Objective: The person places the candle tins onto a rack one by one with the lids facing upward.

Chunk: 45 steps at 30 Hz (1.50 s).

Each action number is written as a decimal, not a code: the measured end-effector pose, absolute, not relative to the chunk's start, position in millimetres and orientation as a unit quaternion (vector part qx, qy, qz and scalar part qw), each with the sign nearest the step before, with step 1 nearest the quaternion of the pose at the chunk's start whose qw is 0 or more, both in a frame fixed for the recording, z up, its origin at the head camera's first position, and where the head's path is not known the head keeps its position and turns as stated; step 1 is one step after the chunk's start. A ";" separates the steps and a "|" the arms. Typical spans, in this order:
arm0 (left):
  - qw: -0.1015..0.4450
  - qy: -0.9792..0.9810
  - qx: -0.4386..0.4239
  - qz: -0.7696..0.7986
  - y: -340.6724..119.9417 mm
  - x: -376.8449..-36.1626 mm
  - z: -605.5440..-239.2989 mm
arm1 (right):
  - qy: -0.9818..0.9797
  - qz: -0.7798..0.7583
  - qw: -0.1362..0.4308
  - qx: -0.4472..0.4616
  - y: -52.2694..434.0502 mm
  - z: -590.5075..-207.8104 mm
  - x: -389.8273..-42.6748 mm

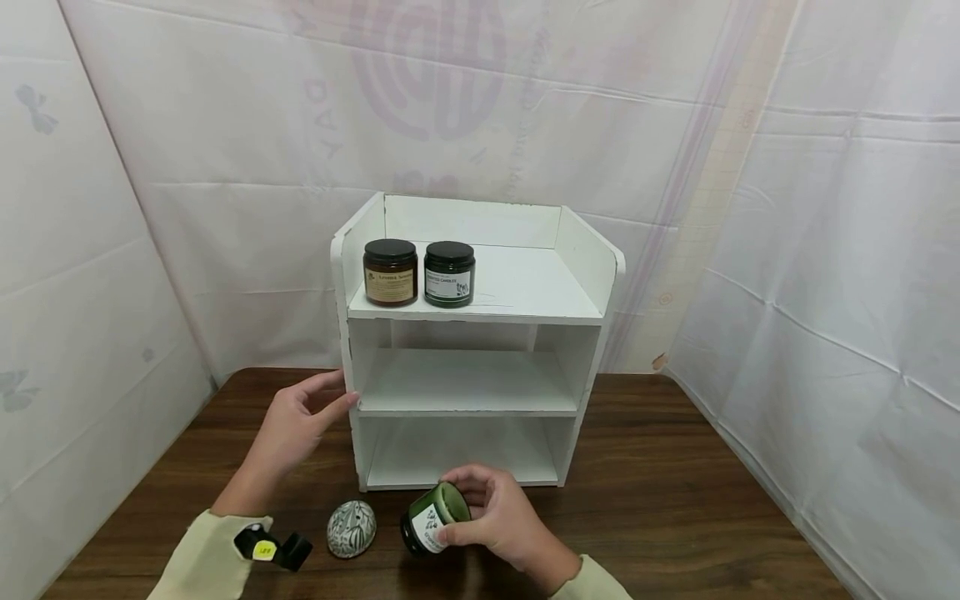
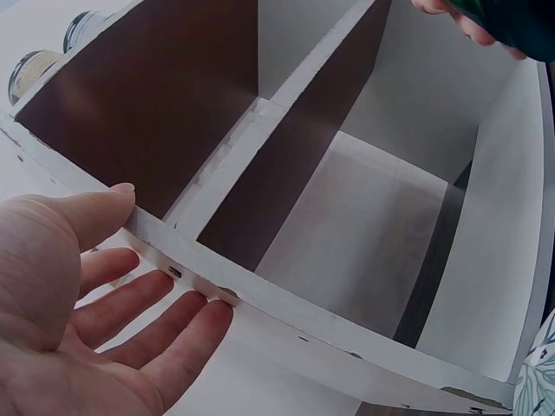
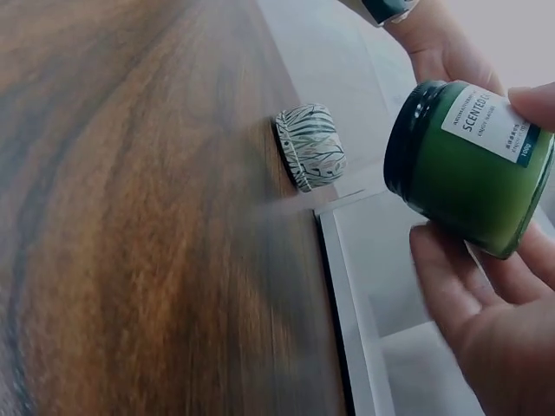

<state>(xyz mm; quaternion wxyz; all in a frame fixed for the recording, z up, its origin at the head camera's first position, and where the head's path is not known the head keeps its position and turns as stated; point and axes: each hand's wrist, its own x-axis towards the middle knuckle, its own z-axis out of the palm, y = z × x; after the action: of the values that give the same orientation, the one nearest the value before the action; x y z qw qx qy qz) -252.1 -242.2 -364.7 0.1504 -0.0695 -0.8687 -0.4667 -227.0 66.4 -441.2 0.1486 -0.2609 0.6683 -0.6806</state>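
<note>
White sheeting hung behind the bench (image 1: 675, 500), where the right hand (image 1: 506, 521) clamped a tilted green jar (image 1: 433, 518) that might slip onto the patterned tin (image 1: 351, 528) at nine o'clock, while the left hand (image 1: 296, 421), fingers apart, touched the shelf unit (image 1: 592, 275).

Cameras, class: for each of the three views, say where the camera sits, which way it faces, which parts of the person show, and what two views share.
Head: worn on the head, facing forward and down at the white shelf; both hands and sleeves show.
Left wrist: on the left wrist, facing along the open left hand into the shelf's compartments.
Right wrist: on the right wrist, facing across the wooden table; the right hand holds a green jar.
Shared: head and right wrist views both show the green jar and the patterned tin.
</note>
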 end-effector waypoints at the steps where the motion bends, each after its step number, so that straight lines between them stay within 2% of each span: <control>1: 0.149 -0.868 -0.069 -0.468 -242.2 -251.9 -364.8 | 0.674 -0.675 0.146 -0.262 66.8 -441.0 -227.3; 23: 0.155 -0.868 -0.073 -0.467 -242.6 -253.9 -366.2 | 0.684 -0.653 0.142 -0.292 65.3 -441.6 -226.8; 45: 0.156 -0.871 -0.066 -0.461 -244.2 -254.9 -367.8 | 0.641 -0.711 0.136 -0.254 64.3 -439.7 -226.2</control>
<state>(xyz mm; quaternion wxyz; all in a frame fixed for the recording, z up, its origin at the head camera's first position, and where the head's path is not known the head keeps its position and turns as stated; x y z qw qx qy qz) -254.9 -244.2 -367.8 0.1557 -0.0661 -0.8710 -0.4612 -226.2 64.3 -439.7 0.1359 -0.2537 0.6413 -0.7112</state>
